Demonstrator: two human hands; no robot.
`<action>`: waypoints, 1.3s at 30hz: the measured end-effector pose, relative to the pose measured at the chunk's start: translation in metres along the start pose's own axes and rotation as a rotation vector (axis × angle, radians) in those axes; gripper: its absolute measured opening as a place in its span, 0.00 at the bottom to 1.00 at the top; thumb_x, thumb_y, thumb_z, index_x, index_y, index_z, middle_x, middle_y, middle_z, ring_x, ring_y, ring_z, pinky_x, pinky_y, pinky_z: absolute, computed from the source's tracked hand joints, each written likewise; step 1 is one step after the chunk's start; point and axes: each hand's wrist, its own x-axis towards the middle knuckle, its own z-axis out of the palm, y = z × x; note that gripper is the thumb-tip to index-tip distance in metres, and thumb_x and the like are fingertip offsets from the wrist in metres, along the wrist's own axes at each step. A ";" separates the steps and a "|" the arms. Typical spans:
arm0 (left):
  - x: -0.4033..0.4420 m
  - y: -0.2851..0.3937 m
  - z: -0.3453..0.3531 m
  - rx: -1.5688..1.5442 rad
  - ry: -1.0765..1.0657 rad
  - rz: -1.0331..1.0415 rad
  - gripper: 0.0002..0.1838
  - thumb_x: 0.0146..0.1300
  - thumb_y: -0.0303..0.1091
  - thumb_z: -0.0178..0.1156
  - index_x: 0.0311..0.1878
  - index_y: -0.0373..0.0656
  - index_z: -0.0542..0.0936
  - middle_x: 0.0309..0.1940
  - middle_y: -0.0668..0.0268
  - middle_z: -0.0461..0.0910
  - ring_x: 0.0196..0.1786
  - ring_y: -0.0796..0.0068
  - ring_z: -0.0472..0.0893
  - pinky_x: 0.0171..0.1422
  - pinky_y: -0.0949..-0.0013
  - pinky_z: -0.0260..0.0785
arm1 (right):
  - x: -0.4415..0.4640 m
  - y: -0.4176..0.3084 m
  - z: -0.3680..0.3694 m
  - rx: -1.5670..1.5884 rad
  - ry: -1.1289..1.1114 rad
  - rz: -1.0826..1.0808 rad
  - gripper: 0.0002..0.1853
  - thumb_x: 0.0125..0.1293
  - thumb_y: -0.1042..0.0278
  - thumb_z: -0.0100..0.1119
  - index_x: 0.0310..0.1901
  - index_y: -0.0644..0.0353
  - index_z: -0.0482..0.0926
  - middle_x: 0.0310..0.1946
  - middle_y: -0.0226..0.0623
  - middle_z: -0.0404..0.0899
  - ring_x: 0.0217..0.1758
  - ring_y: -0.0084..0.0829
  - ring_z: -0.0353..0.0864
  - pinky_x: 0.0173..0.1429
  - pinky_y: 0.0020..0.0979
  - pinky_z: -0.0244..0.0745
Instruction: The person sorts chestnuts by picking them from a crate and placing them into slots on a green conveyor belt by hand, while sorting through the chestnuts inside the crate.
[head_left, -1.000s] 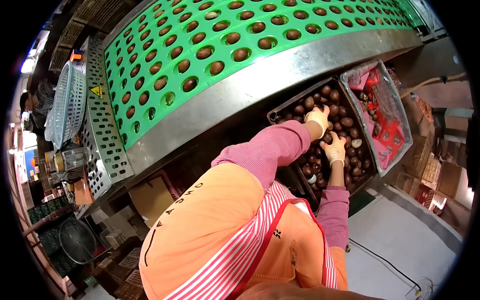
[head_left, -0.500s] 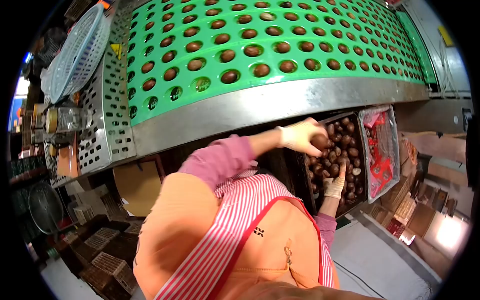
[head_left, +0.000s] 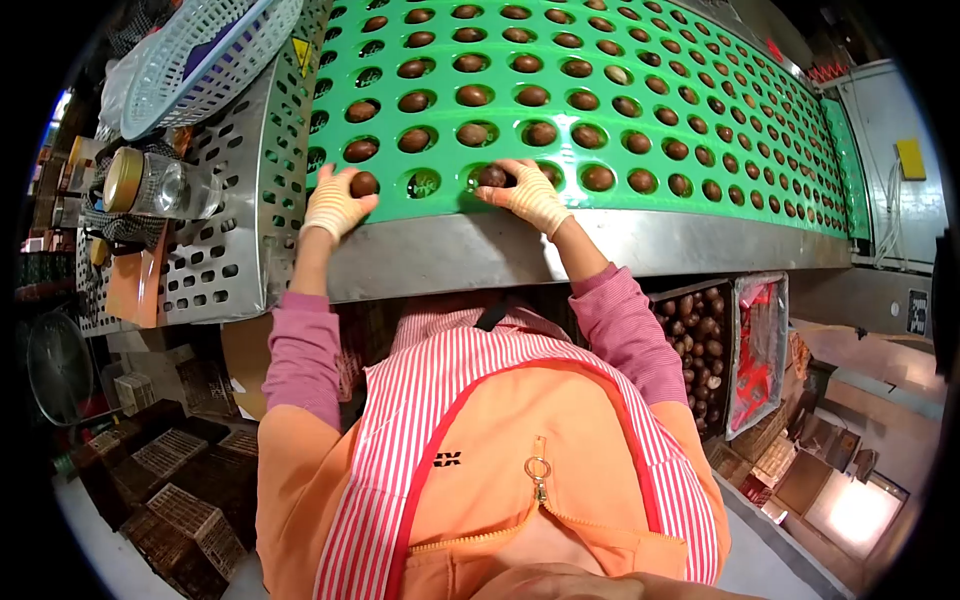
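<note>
So the left hand [head_left: 338, 202] is at the near edge of the green tray [head_left: 448, 207], thumb and fingers curved around a brown egg [head_left: 364, 184]. Can't really tell if it's a proper pinch or just touching. The right hand [head_left: 530, 195] is clearer: thumb on one side, fingers on the other, pinching a darker egg [head_left: 491, 176] right over a hollow in the front row. There's one hollow [head_left: 423, 184] between the two hands, and rows of eggs run off behind them. Both wrists hang over the metal edge [head_left: 440, 258]. Down to the right there's a crate full of eggs [head_left: 692, 325], with a plastic-lined box [head_left: 760, 350] just beside it. Off left, a glass jar [head_left: 165, 185] lies near a pale blue basket [head_left: 200, 75].
</note>
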 end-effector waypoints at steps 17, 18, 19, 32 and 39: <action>0.164 0.030 0.002 -0.262 0.624 0.174 0.19 0.64 0.40 0.60 0.58 0.56 0.76 0.60 0.61 0.71 0.64 0.54 0.69 0.65 0.50 0.66 | 0.067 -0.080 0.011 -0.415 -0.093 -0.021 0.30 0.55 0.56 0.68 0.58 0.55 0.73 0.50 0.49 0.80 0.54 0.49 0.79 0.56 0.45 0.75; 0.188 0.024 0.007 -0.130 0.489 0.156 0.19 0.65 0.39 0.58 0.59 0.57 0.75 0.62 0.62 0.70 0.65 0.54 0.68 0.67 0.49 0.64 | 0.078 -0.090 0.006 -0.422 -0.109 -0.004 0.31 0.55 0.57 0.68 0.60 0.55 0.72 0.50 0.49 0.81 0.53 0.50 0.79 0.56 0.45 0.75; 0.207 0.019 0.011 0.001 0.347 0.137 0.20 0.66 0.39 0.57 0.61 0.57 0.74 0.64 0.62 0.69 0.66 0.53 0.68 0.69 0.49 0.61 | 0.089 -0.097 0.002 -0.405 -0.123 0.035 0.31 0.55 0.57 0.68 0.60 0.55 0.70 0.49 0.49 0.81 0.52 0.50 0.80 0.54 0.45 0.76; 0.095 0.036 0.010 -0.517 0.538 0.079 0.19 0.60 0.32 0.61 0.56 0.49 0.80 0.64 0.58 0.70 0.64 0.51 0.69 0.68 0.52 0.63 | 0.354 -0.142 0.075 -0.730 -0.105 -0.331 0.31 0.58 0.53 0.67 0.64 0.39 0.68 0.55 0.46 0.75 0.55 0.48 0.78 0.54 0.47 0.76; 0.072 0.024 0.013 -1.101 0.468 -0.120 0.17 0.63 0.24 0.58 0.56 0.41 0.79 0.52 0.60 0.79 0.49 0.71 0.78 0.52 0.70 0.73 | 0.289 -0.123 0.006 0.087 -0.112 -0.243 0.33 0.67 0.60 0.61 0.69 0.64 0.63 0.43 0.39 0.81 0.33 0.24 0.78 0.36 0.28 0.77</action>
